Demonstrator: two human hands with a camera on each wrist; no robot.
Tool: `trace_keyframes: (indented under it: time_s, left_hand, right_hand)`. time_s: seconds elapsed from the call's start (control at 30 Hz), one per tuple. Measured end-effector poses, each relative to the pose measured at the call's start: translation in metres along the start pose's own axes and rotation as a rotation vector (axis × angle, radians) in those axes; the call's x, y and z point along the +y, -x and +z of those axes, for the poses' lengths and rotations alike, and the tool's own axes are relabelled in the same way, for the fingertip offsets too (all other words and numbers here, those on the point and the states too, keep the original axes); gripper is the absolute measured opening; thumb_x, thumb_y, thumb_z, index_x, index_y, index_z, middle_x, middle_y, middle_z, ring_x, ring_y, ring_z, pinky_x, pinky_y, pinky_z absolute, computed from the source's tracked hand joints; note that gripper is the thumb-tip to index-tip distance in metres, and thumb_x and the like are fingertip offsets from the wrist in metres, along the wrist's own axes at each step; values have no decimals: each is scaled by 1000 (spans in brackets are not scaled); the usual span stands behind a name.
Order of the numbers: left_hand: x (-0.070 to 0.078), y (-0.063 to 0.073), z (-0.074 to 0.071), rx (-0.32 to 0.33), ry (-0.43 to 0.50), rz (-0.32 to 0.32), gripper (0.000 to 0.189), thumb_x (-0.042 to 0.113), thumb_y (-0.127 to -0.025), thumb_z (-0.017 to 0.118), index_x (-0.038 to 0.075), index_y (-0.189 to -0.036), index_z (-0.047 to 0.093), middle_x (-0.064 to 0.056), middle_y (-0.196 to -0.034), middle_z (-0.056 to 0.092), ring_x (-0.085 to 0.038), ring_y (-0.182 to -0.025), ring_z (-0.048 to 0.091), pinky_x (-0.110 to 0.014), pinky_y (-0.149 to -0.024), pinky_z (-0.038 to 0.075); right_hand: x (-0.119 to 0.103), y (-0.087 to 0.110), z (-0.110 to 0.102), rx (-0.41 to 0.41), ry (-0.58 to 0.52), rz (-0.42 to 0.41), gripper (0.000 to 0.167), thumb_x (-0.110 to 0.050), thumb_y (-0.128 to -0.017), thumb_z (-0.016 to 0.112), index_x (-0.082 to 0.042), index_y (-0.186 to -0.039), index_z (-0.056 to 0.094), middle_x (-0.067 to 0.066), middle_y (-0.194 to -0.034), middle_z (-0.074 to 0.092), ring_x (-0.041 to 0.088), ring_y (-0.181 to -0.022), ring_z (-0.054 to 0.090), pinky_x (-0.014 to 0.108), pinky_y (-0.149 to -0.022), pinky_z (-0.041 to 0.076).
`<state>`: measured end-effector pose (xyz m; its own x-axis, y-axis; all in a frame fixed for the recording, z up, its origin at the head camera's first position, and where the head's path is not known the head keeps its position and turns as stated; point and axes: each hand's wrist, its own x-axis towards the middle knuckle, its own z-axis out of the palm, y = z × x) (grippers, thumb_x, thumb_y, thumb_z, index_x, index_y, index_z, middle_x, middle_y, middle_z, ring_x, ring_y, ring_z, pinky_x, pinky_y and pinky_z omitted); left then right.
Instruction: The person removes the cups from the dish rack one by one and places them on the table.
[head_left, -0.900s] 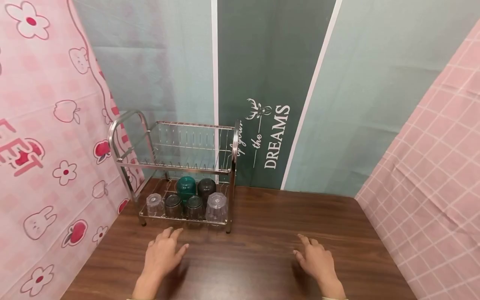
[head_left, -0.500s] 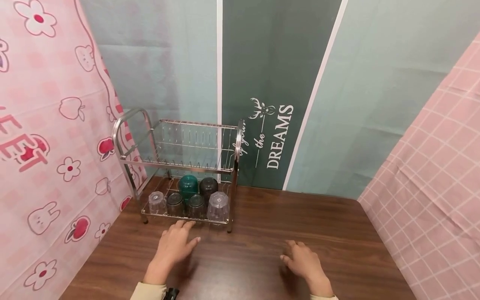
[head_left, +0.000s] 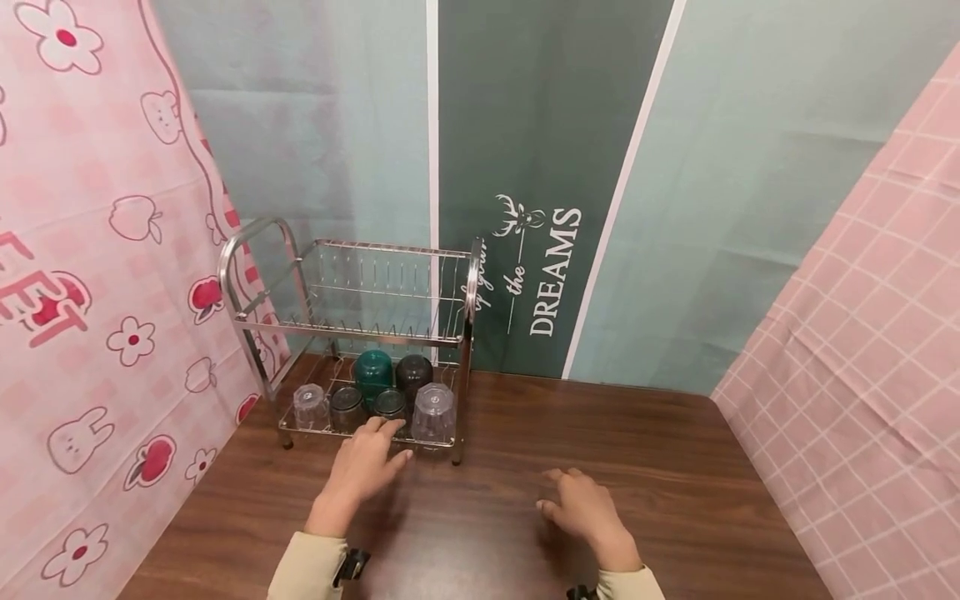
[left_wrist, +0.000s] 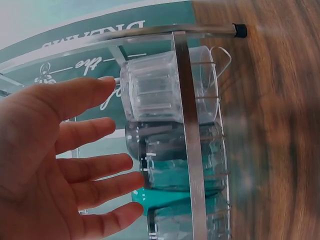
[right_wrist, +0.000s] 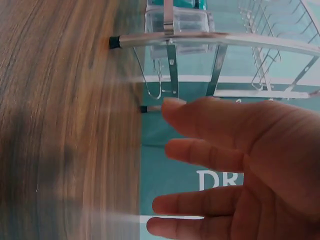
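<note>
Shiny metal makes the one two-tier rack (head_left: pixel 352 337) on the worktop (head_left: pixel 600 433). Its lower tier (head_left: pixel 315 431) carries six glossy cups (head_left: pixel 434 410), upside down: two clear, two greyish, one teal, one dark. The left hand (head_left: pixel 363 467), near them, has its fingers (left_wrist: pixel 102 166) spread; the right hand (head_left: pixel 581 504) has them loosely apart.

I've got a silver rack (head_left: pixel 471 283); teal cup (head_left: pixel 373 372) and dark grey cup (head_left: pixel 415 372) far, grey-tinted cups (head_left: pixel 348 407) and clear cups (head_left: pixel 434 412) near. Tabletop (head_left: pixel 637 433) brown, wood-grain. Left cloth (head_left: pixel 56 183) pink check, white flowers (head_left: pixel 66 37), red apples (head_left: pixel 152 461). Right cloth (head_left: pixel 862 333) pink, white grid. Far cloth (head_left: pixel 750 208) I log pale blue-green, dark green band (head_left: pixel 540 100), white stripes (head_left: pixel 432 125) and lettering (head_left: pixel 556 271). Beige sleeves (head_left: pixel 307 567).
</note>
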<state>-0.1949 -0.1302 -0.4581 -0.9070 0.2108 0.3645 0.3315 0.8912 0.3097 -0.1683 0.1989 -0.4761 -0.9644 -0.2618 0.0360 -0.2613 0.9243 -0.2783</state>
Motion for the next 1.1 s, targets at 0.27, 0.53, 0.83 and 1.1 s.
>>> trace_keyframes:
  time_s: [0.27,0.53,0.83,1.1]
  left_hand:
    - [5,-11,6,-28,20,0,47,29,-77,75,2,-113,63,-19,-106,57,-37,-89,59,-51,-69,47]
    - [10,-23,5,-39,61,-13,45,26,-77,75,1,-113,62,-20,-107,55,-35,-92,58,-48,-73,48]
    - [24,-42,8,-76,77,-8,48,26,-78,75,0,-115,61,-22,-111,51,-37,-94,55,-48,-72,48]
    - [23,-54,12,-129,46,-15,52,28,-78,75,2,-120,59,-25,-117,47,-37,-101,52,-47,-71,49]
  right_hand:
    - [-11,-10,-1,-17,-26,-89,45,-29,-75,75,-8,-113,64,16,-104,62,35,-91,60,55,-67,45]
    - [-22,-18,0,-18,-43,-130,48,-31,-75,75,-7,-115,63,18,-107,61,37,-96,59,55,-71,45]
    - [-29,-28,6,-14,-13,-156,53,-34,-73,76,-8,-117,63,17,-107,61,36,-93,60,55,-69,45]
    - [-40,-37,8,-33,-24,-180,52,-32,-74,76,-7,-118,62,18,-107,60,36,-93,59,57,-71,44]
